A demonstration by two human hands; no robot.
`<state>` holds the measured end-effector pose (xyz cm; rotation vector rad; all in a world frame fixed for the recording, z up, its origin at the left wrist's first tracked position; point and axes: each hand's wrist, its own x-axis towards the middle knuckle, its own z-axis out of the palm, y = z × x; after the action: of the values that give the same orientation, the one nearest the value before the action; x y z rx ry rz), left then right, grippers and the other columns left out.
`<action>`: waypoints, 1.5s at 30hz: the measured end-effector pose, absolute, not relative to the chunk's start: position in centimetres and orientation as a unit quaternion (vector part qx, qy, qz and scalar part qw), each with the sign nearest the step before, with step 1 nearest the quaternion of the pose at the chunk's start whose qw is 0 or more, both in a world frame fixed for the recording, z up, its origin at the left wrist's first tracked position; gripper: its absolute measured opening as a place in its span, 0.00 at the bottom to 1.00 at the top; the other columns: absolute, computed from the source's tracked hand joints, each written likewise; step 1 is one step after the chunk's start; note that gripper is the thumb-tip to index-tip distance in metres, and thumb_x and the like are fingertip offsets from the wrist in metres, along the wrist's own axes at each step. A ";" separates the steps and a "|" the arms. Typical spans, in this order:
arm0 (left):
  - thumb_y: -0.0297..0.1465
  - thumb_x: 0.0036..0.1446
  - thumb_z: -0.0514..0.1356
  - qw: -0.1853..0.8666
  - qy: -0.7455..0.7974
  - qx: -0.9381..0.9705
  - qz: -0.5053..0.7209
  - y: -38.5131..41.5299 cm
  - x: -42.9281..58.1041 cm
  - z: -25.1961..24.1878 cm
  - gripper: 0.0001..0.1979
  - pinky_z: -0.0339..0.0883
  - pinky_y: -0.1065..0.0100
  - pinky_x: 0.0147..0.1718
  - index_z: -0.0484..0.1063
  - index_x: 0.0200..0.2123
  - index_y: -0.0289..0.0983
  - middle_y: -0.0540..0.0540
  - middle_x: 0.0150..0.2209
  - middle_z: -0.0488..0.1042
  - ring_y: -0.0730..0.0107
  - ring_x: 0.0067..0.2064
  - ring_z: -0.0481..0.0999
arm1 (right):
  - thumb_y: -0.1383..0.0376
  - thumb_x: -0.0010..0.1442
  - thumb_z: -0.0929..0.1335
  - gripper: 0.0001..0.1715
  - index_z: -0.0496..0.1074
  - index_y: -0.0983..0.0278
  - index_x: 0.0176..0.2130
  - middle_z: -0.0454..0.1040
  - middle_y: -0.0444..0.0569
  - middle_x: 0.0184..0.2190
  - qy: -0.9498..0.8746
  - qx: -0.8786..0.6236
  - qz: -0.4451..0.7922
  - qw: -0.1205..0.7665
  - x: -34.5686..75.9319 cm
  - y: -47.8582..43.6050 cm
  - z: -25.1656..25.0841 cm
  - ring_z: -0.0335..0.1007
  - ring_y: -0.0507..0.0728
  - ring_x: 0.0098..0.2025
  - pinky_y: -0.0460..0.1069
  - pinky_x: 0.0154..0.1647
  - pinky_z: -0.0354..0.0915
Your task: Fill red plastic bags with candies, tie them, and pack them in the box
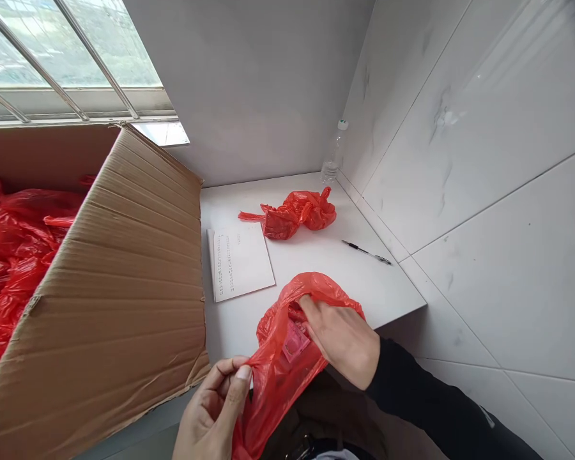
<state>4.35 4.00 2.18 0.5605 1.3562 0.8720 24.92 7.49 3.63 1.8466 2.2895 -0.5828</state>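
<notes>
A thin red plastic bag (273,377) hangs open at the table's front edge. My left hand (215,409) pinches its rim between thumb and fingers. Reaching into the bag's mouth from the right is my right hand (342,338), its fingertips hidden by the plastic, so what they hold does not show. Just beside those fingers, a small pink packet (296,342) lies inside the bag. Farther back on the table sit red plastic bundles (297,214) with twisted ends.
At left stands a large cardboard box (124,281) full of red plastic bags (23,236). The white table (311,259) carries a pad of paper (243,262) with written columns and a pen (367,252). A clear bottle (333,156) stands in the back corner by the tiled wall (479,191).
</notes>
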 end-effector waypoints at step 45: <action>0.45 0.53 0.69 0.669 0.542 0.232 0.453 7.4 5.3 1.4 0.22 0.51 0.76 0.16 0.62 0.24 0.38 0.56 0.17 0.58 0.79 0.19 0.52 | 0.61 0.65 0.66 0.41 0.51 0.65 0.70 0.82 0.54 0.37 0.798 0.555 -0.229 0.061 21.9 8.3 -3.7 0.78 0.66 0.40 0.53 0.35 0.65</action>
<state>5.34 7.36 1.38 0.5242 1.2214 1.0210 21.90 8.27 -3.73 1.6781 2.4131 -0.6936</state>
